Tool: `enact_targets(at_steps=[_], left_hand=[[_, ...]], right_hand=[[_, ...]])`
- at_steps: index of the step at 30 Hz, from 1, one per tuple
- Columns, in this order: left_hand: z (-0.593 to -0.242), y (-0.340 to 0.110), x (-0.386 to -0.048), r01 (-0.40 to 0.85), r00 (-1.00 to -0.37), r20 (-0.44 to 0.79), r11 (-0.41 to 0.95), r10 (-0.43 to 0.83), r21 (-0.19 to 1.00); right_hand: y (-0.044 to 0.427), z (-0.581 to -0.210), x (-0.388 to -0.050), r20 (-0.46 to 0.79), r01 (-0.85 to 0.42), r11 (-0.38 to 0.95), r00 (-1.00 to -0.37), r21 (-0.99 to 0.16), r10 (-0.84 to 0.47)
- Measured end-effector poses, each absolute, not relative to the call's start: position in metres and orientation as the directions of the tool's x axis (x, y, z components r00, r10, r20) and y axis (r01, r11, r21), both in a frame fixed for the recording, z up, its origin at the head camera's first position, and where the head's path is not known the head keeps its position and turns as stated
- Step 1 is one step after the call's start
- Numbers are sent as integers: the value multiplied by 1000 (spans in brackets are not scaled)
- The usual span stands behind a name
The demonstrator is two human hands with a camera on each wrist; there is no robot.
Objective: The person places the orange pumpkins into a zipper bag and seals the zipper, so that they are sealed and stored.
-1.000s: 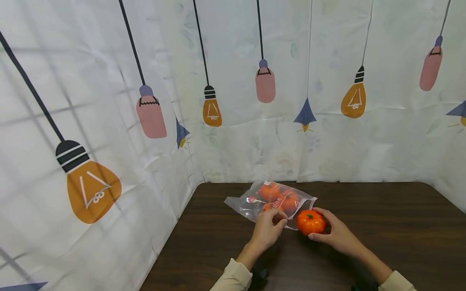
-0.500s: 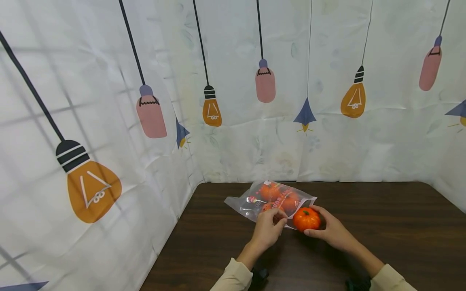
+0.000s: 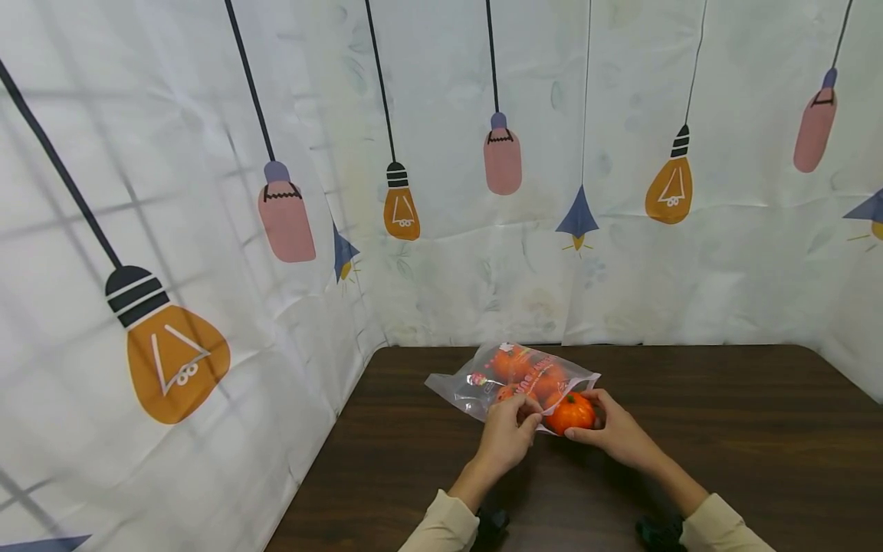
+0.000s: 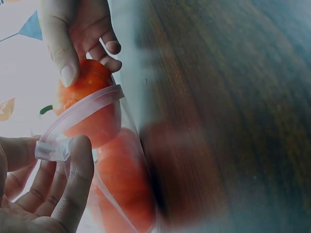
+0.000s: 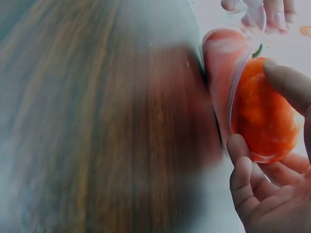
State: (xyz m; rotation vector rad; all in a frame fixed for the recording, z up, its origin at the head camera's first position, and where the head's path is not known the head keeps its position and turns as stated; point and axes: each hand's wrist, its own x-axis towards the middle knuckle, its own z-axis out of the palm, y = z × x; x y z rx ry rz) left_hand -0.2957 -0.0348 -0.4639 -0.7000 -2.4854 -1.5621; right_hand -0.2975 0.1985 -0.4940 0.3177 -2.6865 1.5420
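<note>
Head view: on the dark brown wooden table (image 3: 724,429), the right hand (image 3: 621,437) holds a ribbed orange pumpkin (image 3: 571,415) with a green stem, thumb on the near side and fingers on the far side, at the mouth of a clear plastic bag (image 3: 451,389). The left hand (image 3: 507,433) pinches the edge of that mouth between thumb and fingertip, just beside the pumpkin. Several more orange pumpkins (image 3: 510,363) lie inside the bag, seen through pink lettering (image 3: 538,376) printed on the plastic. The left wrist view settles how the held pumpkin sits — the bag's pale rim (image 4: 92,107) crosses over it, so one part is within the plastic and the other is outside, in the right hand's grasp. From the right wrist, the thumb rests near the stem end and the fingers curl about the pumpkin's opposite side. Both forearms wear cream sleeves (image 3: 444,521), and behind the table hangs a white cloth (image 3: 441,291) printed with light bulbs (image 3: 402,215) and pink lamps (image 3: 503,162).
</note>
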Motion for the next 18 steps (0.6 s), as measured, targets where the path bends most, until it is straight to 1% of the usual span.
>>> enact_targets(at_steps=[8,14,16,18], left_hand=[[-466,-35,-298,444,-886,344,351,311,825],[-467,-35,-298,443,-885,338,353,321,824],[-466,-35,-298,442,-885,336,356,323,823],[-465,-35,-298,440,-886,333,357,323,824]], right_hand=[[188,-495,-302,129,-210,449,-971,-868,-204],[182,-498,-306,208,-301,458,-948,-837,-243],[181,-498,-306,219,-304,470,-949,-829,-227],[179,-498,-306,201,-272,487,-960,-830,-193]])
